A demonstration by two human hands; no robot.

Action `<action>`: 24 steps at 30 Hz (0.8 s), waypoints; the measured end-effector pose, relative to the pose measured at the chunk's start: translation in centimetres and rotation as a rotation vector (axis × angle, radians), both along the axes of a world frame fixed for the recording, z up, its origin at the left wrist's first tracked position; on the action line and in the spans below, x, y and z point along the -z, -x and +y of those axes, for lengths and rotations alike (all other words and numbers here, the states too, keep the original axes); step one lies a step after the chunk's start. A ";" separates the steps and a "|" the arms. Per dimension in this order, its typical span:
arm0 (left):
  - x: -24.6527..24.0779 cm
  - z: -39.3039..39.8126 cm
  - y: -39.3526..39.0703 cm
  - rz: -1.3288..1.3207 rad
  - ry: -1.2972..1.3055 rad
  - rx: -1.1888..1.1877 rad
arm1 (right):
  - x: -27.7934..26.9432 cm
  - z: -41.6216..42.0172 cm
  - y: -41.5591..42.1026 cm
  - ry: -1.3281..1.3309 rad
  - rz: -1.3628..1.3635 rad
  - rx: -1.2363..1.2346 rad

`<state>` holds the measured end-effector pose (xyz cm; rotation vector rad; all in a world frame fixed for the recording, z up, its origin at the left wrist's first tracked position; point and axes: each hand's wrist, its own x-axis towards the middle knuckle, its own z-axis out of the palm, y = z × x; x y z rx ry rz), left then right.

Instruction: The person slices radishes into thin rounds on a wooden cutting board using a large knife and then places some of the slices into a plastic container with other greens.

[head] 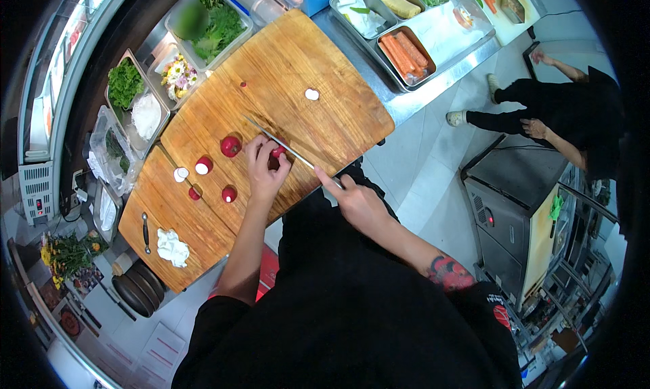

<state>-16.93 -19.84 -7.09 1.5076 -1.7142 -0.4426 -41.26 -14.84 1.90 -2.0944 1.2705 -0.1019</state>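
My right hand point(358, 201) grips a long-bladed kitchen knife point(292, 149), its index finger stretched along the blade's base. Under the fingertips of my left hand point(265, 168), a red radish point(278, 151) is pinned to the wooden cutting board point(284, 59), right beside the blade. Whether the edge has entered the radish cannot be told. To the left lie a whole-looking radish point(231, 146), a radish with a white cut face point(204, 165), a smaller radish point(229, 193), a white radish slice point(181, 174) and a small red piece point(194, 193). Another white slice point(312, 94) rests farther right.
A melon baller point(146, 232) and a crumpled white cloth point(172, 248) lie on the board's left part. Behind stand containers of leafy greens point(216, 38), flowers point(179, 79) and lettuce point(125, 83). A tray of orange sticks point(404, 54) sits at right. Another person point(553, 109) stands beyond.
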 end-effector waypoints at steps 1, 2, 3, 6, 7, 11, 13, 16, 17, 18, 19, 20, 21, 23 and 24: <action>0.2 -0.1 0.0 0.003 0.008 0.007 | 1.0 -0.6 -0.7 0.000 -0.003 0.016; 0.3 -0.2 0.1 0.005 0.016 0.014 | 2.0 -1.2 -1.5 -0.001 -0.005 0.033; 0.3 -0.1 0.0 0.007 0.003 0.011 | 2.9 -1.7 -2.2 -0.002 -0.010 0.048; 0.4 -0.1 0.1 0.003 -0.008 0.011 | 4.5 -2.7 -3.1 0.058 -0.004 0.053; 0.3 -0.1 0.0 -0.007 0.003 0.013 | 4.3 -2.3 -2.9 0.049 -0.016 0.066; 0.4 0.2 -0.2 0.013 -0.022 -0.009 | 1.9 1.7 0.4 -0.057 0.014 0.061; 0.2 0.1 0.1 -0.014 -0.001 0.003 | 1.4 2.5 1.7 -0.105 0.027 0.055; -0.2 0.0 0.4 -0.037 0.030 0.007 | 3.6 1.9 0.3 -0.004 -0.067 0.101; -0.2 0.2 0.4 -0.045 0.041 0.000 | 4.4 1.2 -0.8 -0.010 -0.052 0.106; -0.3 0.2 0.4 -0.050 0.050 0.005 | 4.8 0.3 -1.9 -0.008 -0.039 0.112; -0.4 0.2 0.4 -0.054 0.054 0.004 | 5.0 -0.3 -2.6 -0.006 -0.030 0.117; -0.5 0.3 0.4 -0.057 0.057 0.003 | 4.9 -0.6 -2.6 -0.040 -0.028 0.118; -0.5 0.2 0.5 -0.056 0.063 -0.001 | 4.8 -0.8 -2.5 -0.070 -0.023 0.116; -0.7 0.1 0.6 -0.054 0.069 0.016 | 4.5 -1.1 -2.7 -0.114 -0.025 0.125; -0.8 0.1 0.7 -0.055 0.069 0.022 | 4.6 -1.3 -3.2 -0.126 -0.033 0.136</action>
